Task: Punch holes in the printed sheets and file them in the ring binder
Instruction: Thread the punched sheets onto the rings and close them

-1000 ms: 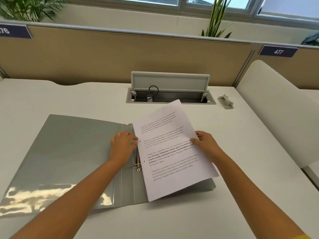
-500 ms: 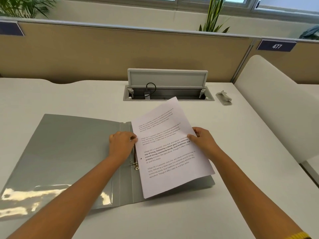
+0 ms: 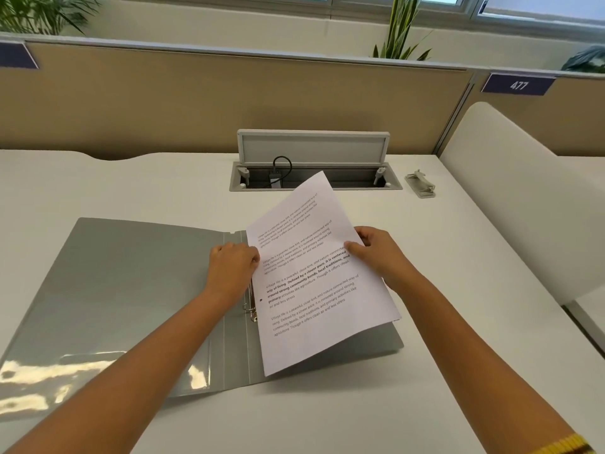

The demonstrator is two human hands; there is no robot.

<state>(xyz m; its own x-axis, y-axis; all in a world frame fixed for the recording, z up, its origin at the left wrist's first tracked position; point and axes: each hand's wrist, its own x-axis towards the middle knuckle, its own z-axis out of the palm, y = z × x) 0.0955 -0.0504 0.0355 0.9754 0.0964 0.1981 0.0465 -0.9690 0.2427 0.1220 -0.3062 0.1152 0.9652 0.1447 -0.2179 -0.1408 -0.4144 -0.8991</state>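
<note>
Resting over open ring binder: printed sheets.

White desk against a tan partition, a sign reading 477 at right. Open cable hatch set into the desktop, lid raised. Windows above, daylight through them; green plants behind the divider. Pale rounded panel at right.

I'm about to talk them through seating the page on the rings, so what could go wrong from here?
The sheets lie skewed across the binder, so the punched hole may miss the rings. The left hand hides the upper ring, so alignment there can't be checked. The right hand pinches one edge; pulling could tear the hole.
</note>
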